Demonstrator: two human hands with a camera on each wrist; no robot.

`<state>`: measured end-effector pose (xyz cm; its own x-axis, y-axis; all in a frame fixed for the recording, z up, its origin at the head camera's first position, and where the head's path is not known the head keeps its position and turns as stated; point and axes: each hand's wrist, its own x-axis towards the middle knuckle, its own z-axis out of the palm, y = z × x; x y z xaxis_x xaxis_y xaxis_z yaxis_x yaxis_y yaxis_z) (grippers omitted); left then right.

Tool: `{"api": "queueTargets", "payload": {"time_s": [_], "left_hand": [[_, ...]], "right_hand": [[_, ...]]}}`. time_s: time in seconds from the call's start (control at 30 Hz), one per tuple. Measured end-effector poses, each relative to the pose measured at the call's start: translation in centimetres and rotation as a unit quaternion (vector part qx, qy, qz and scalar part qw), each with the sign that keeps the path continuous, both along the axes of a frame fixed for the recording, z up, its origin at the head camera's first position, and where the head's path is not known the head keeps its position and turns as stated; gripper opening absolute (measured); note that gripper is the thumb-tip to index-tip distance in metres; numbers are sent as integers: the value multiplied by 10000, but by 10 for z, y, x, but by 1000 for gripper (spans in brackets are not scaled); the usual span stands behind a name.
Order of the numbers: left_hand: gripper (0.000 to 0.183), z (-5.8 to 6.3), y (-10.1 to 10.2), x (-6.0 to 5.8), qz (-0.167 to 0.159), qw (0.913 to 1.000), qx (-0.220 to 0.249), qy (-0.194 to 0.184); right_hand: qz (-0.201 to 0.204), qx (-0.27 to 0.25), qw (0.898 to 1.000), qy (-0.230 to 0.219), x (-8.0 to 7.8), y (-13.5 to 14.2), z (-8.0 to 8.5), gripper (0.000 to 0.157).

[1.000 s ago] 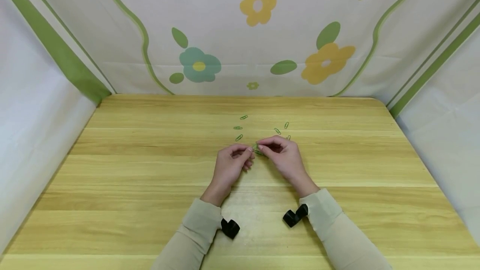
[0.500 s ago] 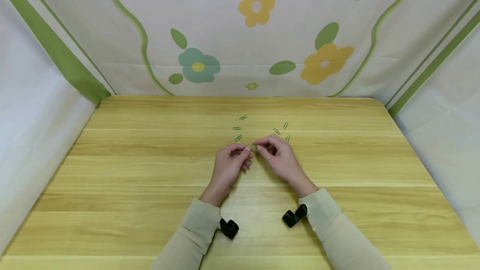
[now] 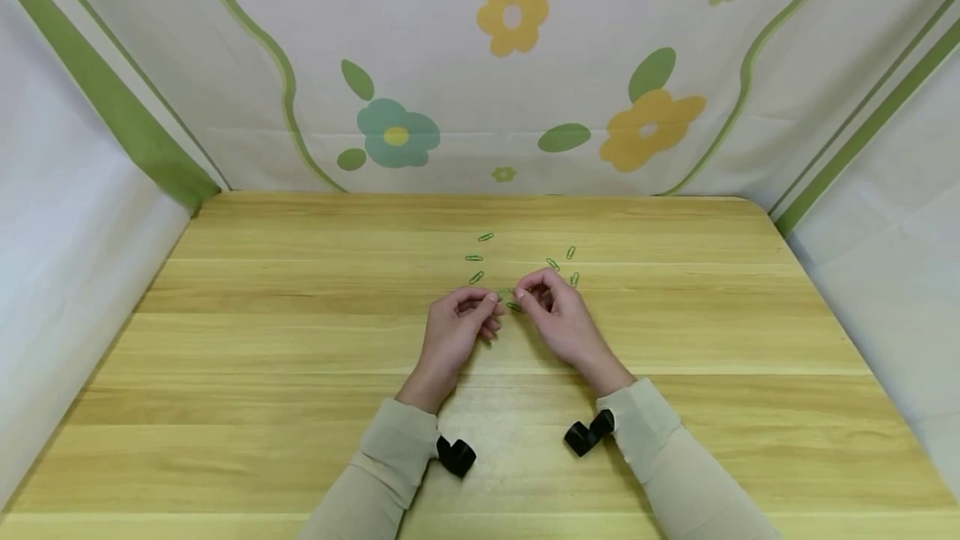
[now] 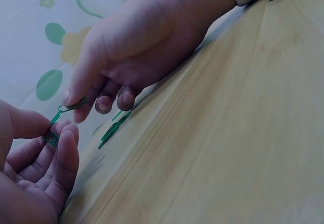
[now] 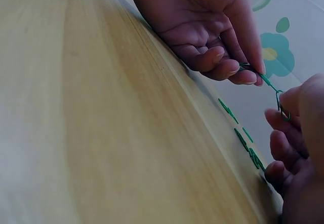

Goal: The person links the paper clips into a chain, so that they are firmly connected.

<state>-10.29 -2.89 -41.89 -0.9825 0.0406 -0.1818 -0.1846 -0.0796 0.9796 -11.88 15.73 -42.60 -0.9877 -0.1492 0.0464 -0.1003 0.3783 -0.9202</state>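
White fabric, with five printed flowers that can be made out whole, is hung behind and beside a wood-grained table. Part of each beige sleeve is cut off by the bottom of the head view, as is the table's near edge; two black wrist devices are seen at the cuffs. What is pinched between the fingertips is mostly covered from above and is made out better from the wrists.

By the left hand one green clip is pinched narrowly between thumb and forefinger, the other fingers being curled loosely below. By the right hand a second clip is gripped in the same way. Both are held raised above the wood, and their ends meet in the small gap between the hands; how the wires are looped together cannot be told.

Wide stretches of wood are left on either side of the forearms, and the hands are placed well apart from the far and side edges. Beyond them, three loose clips are laid on the left and three more clips on the right, the nearest of these close to the right knuckles. At least one further clip is seen lying under the fingertips, partly hidden.
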Motion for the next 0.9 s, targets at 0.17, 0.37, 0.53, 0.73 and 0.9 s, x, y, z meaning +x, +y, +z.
{"api": "queueTargets", "payload": {"time_s": [0.17,0.37,0.53,0.73,0.9], "left_hand": [[21,-1,0,0,2,10000,-5,38],[20,0,-1,0,121,9999,6,2],[19,-1,-2,-1,250,9996,88,-38],[17,1,-1,0,323,9993,182,60],[14,1,-1,2,406,9980,231,420]], "right_hand": [[-57,-87,9999,17,0,0,0,16],[-159,-570,9982,34,-1,1,-1,15],[-142,-1123,9934,-205,-3,3,0,18],[-199,-1650,9857,-295,-4,5,1,19],[-311,-1827,9824,-224,-2,6,2,17]]}}
